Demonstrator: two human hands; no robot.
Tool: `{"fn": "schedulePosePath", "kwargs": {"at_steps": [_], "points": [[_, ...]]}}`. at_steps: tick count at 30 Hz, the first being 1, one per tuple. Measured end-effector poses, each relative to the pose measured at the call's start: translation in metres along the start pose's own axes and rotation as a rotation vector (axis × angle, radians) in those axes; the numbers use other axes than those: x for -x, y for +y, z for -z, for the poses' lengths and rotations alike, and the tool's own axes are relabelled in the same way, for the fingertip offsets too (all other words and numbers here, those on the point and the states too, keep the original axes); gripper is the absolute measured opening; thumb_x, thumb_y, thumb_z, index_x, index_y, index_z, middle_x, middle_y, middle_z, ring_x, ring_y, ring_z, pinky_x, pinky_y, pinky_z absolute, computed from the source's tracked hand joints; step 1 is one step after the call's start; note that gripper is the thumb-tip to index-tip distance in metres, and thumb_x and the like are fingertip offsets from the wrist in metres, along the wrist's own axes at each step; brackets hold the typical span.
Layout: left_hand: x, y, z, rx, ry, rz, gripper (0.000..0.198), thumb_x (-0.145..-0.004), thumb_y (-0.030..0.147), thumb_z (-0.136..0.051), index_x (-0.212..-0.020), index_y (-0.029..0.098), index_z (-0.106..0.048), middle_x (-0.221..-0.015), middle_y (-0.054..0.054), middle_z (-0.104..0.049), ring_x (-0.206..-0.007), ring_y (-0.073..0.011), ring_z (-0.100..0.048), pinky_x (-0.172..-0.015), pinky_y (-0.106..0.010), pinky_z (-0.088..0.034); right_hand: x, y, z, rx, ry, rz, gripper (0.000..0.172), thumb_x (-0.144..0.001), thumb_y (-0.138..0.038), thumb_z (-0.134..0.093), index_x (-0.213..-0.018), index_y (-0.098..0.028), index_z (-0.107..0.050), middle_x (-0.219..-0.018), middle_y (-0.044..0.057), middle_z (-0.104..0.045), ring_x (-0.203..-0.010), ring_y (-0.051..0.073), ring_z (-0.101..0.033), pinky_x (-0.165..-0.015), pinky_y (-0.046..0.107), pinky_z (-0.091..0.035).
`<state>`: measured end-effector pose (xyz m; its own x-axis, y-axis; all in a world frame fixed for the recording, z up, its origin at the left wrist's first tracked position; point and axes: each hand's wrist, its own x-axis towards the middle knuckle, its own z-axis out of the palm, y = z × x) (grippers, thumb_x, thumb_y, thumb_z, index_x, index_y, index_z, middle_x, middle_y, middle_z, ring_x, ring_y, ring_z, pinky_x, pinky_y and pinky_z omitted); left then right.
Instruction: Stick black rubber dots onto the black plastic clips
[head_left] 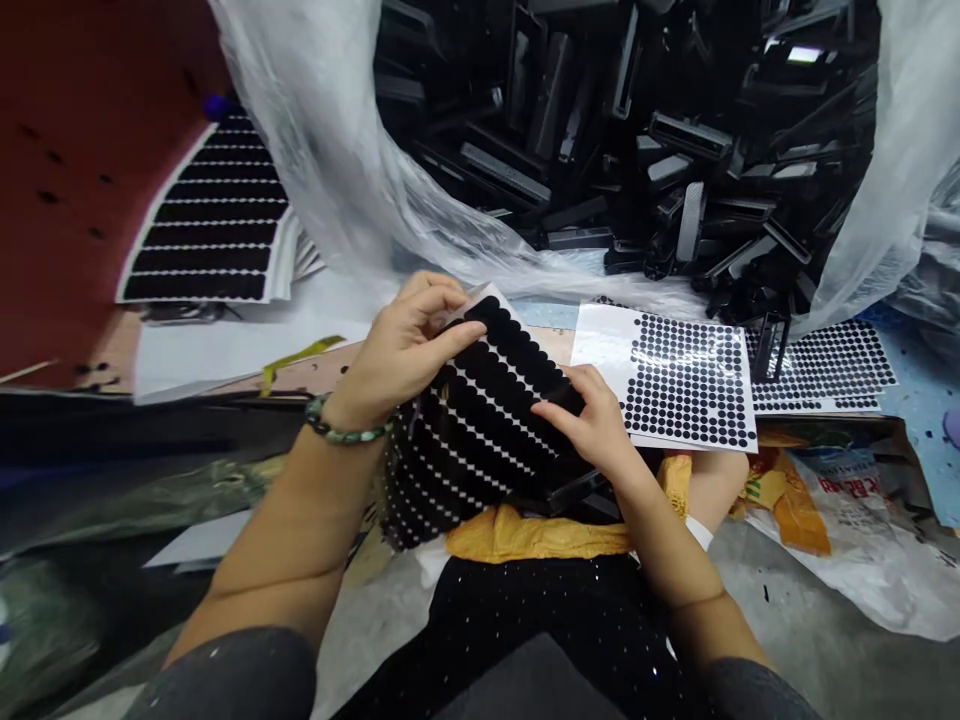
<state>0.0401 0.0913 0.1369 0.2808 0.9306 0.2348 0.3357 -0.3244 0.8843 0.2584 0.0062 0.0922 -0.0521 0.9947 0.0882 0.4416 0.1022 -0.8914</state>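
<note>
Item one: sheet of black dots (480, 420), a single piece, which I log as raised over the lap, in front of the near edge of the worktop (315, 372). Bowed, its lower left curving down; rows slanting, parted by thin pale lines.

Item two: left hand (412, 340), grip closed, thumb in front, pinching the sheet's upper edge. Bead bracelet (349, 432) at the wrist.

Item three: right hand (598, 420), at the sheet's right edge, thumb over the dots, fingers bent. It is dark there on my feed; I cannot tell whether this grip is closed on the sheet or on something black beside it.

Item four: clear plastic bag (315, 130), wide-mouthed, beyond the hands, with many black parts (510, 175) heaped loosely inside.

Item five: left stack of dotted sheets (206, 225), fanned, near the red panel (97, 190). Yellow strip (300, 358) lying on the near side of it.

Item six: right-hand dotted sheets (682, 385), overlapping, round dots on white; one slim black piece (770, 345) lies on top.

Item seven: orange cloth (540, 535), across the lap below the raised sheet.

Item eight: printed plastic packaging (862, 490), low at my right, crumpled.
</note>
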Motion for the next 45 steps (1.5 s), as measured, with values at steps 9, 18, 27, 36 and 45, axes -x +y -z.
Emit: {"fn": "schedulePosePath", "kwargs": {"at_steps": [9, 18, 27, 36, 45], "points": [[-0.033, 0.019, -0.01, 0.023, -0.297, 0.128, 0.031, -0.072, 0.046, -0.071, -0.082, 0.017, -0.064, -0.079, -0.001, -0.063, -0.075, -0.0163, -0.058, -0.07, -0.028, -0.048, -0.013, 0.008, 0.017, -0.244, -0.029, -0.279, 0.05, -0.07, -0.037, -0.075, -0.118, -0.024, -0.065, -0.068, -0.005, -0.065, -0.066, 0.015, -0.061, -0.07, 0.031, -0.051], [-0.095, -0.01, -0.055, -0.352, -0.114, 0.097, 0.027, -0.08, 0.038, -0.062, -0.063, 0.018, -0.057, -0.062, 0.001, -0.054, -0.064, -0.0161, -0.052, -0.066, -0.029, -0.042, -0.025, 0.052, 0.054, -0.169, 0.133, -0.379, 0.03, -0.063, -0.035, -0.072, -0.089, -0.023, -0.062, -0.078, -0.001, -0.07, -0.074, 0.019, -0.066, -0.074, 0.035, -0.054], [-0.175, -0.023, -0.062, -0.856, 0.054, -0.04, 0.049, -0.081, 0.0, -0.037, -0.123, 0.011, -0.061, -0.133, -0.023, -0.059, -0.137, -0.0369, -0.044, -0.111, -0.062, -0.027, -0.022, 0.058, 0.055, 0.126, 0.27, -0.309, 0.029, -0.066, -0.031, -0.067, -0.093, -0.024, -0.06, -0.091, 0.003, -0.068, -0.088, 0.023, -0.066, -0.082, 0.039, -0.052], [-0.168, -0.023, -0.059, -0.973, -0.108, -0.151, 0.034, -0.081, 0.019, -0.06, -0.113, 0.01, -0.067, -0.134, -0.02, -0.057, -0.129, -0.0396, -0.049, -0.106, -0.054, -0.038, -0.019, 0.057, 0.051, 0.222, 0.214, -0.383, 0.036, -0.073, -0.028, -0.064, -0.109, -0.027, -0.057, -0.084, -0.001, -0.066, -0.076, 0.021, -0.066, -0.076, 0.036, -0.051], [-0.141, 0.011, -0.056, -0.493, -0.036, 0.032, 0.051, -0.073, 0.026, -0.074, -0.119, 0.016, -0.054, -0.112, -0.007, -0.067, -0.114, -0.0282, -0.061, -0.104, -0.043, -0.045, -0.018, 0.059, 0.055, 0.33, 0.243, -0.215, 0.035, -0.075, -0.026, -0.066, -0.109, -0.02, -0.061, -0.106, 0.011, -0.067, -0.096, 0.026, -0.065, -0.09, 0.044, -0.052]]}}
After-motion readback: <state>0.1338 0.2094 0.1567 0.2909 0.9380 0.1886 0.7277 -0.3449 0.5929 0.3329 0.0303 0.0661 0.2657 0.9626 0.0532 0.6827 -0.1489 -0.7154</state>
